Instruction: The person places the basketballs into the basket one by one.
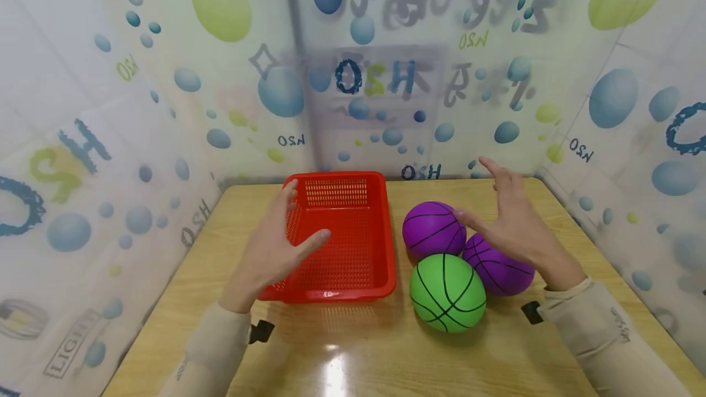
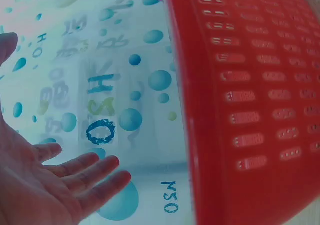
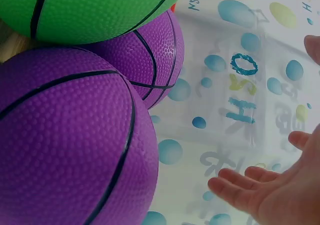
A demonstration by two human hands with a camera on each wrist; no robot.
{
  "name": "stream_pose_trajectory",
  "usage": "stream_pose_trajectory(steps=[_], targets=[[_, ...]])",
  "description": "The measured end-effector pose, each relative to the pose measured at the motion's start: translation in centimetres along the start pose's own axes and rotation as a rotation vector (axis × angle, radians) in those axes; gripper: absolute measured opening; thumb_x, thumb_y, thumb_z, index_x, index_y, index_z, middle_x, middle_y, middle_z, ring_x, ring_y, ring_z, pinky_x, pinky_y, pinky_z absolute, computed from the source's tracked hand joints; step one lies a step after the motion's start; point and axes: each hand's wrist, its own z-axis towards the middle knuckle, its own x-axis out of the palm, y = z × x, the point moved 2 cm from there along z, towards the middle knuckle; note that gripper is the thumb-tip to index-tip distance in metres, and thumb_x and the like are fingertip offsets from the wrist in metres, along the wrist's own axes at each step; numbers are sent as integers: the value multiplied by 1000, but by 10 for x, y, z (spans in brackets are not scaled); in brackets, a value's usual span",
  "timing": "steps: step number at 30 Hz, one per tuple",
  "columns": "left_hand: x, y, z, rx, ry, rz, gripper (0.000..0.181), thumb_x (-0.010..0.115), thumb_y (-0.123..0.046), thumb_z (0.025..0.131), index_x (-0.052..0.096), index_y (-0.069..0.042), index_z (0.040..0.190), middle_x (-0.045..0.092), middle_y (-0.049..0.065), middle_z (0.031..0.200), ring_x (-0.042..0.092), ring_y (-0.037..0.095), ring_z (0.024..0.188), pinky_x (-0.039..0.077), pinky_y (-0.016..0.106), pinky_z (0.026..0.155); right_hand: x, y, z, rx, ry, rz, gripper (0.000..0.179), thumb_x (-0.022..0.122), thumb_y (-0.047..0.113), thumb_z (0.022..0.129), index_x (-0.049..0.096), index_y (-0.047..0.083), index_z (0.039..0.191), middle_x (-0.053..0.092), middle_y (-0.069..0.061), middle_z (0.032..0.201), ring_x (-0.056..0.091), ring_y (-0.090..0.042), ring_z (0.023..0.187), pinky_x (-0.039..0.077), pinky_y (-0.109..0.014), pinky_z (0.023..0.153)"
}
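A red perforated plastic basket [image 1: 390, 262] stands on the table, with no ball inside. My left hand [image 1: 273, 250] hovers at the basket's left side, fingers spread and nothing held; the left wrist view shows its palm beside the slotted red wall [image 2: 215, 110]. To the right of the basket, three small basketballs sit close together: a green ball [image 1: 448, 293] in front, a purple ball [image 1: 434, 230] behind it, and another purple ball [image 1: 499, 267] at the right. Above the purple balls my right hand [image 1: 513, 219] is spread, holding nothing; its thumb overlaps the rear ball in the head view.
The wooden table [image 1: 353, 354] fills the lower area. Patterned white curtains with blue and green dots [image 1: 358, 78] close in the back and both sides of the table.
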Motion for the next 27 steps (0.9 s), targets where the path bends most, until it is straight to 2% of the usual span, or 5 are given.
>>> stream_pose_trajectory(steps=[5, 8, 12, 21, 27], targets=[[-4, 7, -2, -2, -36, -169, 105, 81, -55, 98, 20, -27, 179, 35, 7, 178, 46, 37, 156, 41, 64, 125, -2, -5, -1, 7, -78, 162, 109, 84, 40, 101, 8, 34, 179, 16, -26, 177, 37, -59, 152, 39, -82, 112], [-8, 11, -5, -20, -73, -208, 100, 80, -50, 100, 22, -26, 178, 37, 8, 177, 47, 37, 155, 42, 64, 124, -5, -9, -2, 16, -121, 265, 109, 86, 30, 100, 10, 32, 179, 13, -23, 176, 36, -58, 155, 39, -80, 114], [-14, 17, -11, -36, -125, -261, 93, 79, -42, 102, 26, -23, 177, 39, 8, 176, 47, 38, 155, 42, 65, 124, -10, -16, -3, 40, -134, 357, 109, 85, 22, 100, 9, 28, 178, 11, -20, 177, 34, -56, 157, 40, -79, 114], [-20, 25, -23, -74, -131, -297, 91, 79, -36, 102, 28, -24, 176, 39, 10, 177, 44, 41, 157, 41, 67, 124, -18, -31, -11, 112, -145, 406, 106, 82, 24, 103, 7, 32, 178, 7, -13, 183, 30, -50, 160, 39, -74, 117], [-20, 40, -31, -116, -136, -236, 90, 78, -40, 103, 29, -21, 176, 38, 14, 177, 39, 42, 161, 35, 70, 127, -22, -43, -19, 145, -160, 404, 103, 80, 27, 105, 7, 35, 177, 7, -12, 185, 28, -49, 162, 37, -69, 121]])
